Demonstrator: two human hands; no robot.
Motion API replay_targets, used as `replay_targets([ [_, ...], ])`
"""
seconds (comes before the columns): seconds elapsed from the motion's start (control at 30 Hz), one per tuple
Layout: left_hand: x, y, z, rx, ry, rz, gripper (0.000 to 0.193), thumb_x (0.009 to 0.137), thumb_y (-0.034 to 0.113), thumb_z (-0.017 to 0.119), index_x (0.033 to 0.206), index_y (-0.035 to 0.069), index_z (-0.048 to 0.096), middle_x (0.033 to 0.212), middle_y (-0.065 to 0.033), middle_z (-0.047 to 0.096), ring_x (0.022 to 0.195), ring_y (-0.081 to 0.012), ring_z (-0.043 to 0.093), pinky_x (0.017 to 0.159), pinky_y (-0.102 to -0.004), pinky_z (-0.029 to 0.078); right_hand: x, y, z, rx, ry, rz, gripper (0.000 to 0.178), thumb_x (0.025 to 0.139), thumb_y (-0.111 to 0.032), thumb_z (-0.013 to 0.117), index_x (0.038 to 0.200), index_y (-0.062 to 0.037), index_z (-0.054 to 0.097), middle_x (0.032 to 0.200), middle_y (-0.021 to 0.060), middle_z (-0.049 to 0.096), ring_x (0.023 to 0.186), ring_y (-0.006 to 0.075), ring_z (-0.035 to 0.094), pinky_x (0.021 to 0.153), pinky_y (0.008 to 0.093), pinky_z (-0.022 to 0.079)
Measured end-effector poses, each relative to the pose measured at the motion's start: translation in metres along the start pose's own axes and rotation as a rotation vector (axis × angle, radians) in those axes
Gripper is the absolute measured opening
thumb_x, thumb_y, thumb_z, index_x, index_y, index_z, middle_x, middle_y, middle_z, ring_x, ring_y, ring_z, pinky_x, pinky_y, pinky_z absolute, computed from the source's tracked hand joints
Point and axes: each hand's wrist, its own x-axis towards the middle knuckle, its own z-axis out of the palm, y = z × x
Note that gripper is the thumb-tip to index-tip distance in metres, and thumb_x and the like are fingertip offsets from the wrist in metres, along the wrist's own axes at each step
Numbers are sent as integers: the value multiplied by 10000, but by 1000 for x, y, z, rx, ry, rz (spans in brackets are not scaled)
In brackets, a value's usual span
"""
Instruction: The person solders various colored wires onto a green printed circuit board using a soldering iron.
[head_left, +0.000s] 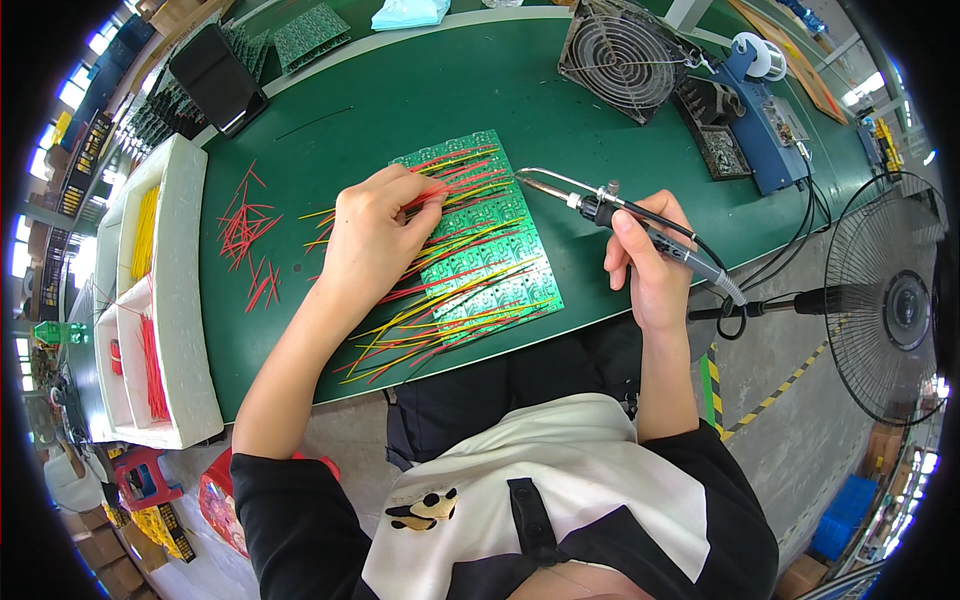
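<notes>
A green circuit board panel [490, 215] lies on the green bench, with many red and yellow wires [455, 285] standing off it toward the left. My left hand [380, 220] is over the panel's upper left part, its thumb and fingers pinched on a red wire [430, 192]. In my right hand [652, 260] is a soldering iron [605, 213] with a thin metal feed tube fixed along it. The iron's tip points left and reaches the panel's right edge near the upper rows; whether it touches a joint I cannot tell.
Loose red wires [247, 225] lie left of the panel. A white foam box [190, 330] holds yellow and red wires at the left edge. A square fan [622, 60] and a blue soldering station [765, 130] stand at the back right. A black phone-like device [218, 78] leans far left.
</notes>
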Motion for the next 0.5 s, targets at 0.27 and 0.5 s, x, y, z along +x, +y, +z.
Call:
replay_targets([
  [0.27, 0, 0, -1, -4, -7, -4, 79, 739, 27, 643, 812, 14, 669, 643, -35, 537, 491, -81, 396, 456, -228, 326, 0, 0, 0, -19, -2, 7, 187, 835, -133, 637, 800, -37, 481, 559, 50, 554, 400, 64, 463, 371, 181, 349],
  [0.5, -1, -3, 0, -3, 2, 17, 69, 734, 21, 643, 799, 6, 661, 650, -39, 544, 492, -84, 405, 459, -228, 334, 0, -1, 1, -28, 12, 8, 193, 836, -142, 639, 797, -38, 481, 555, 51, 553, 395, 63, 459, 369, 180, 344],
])
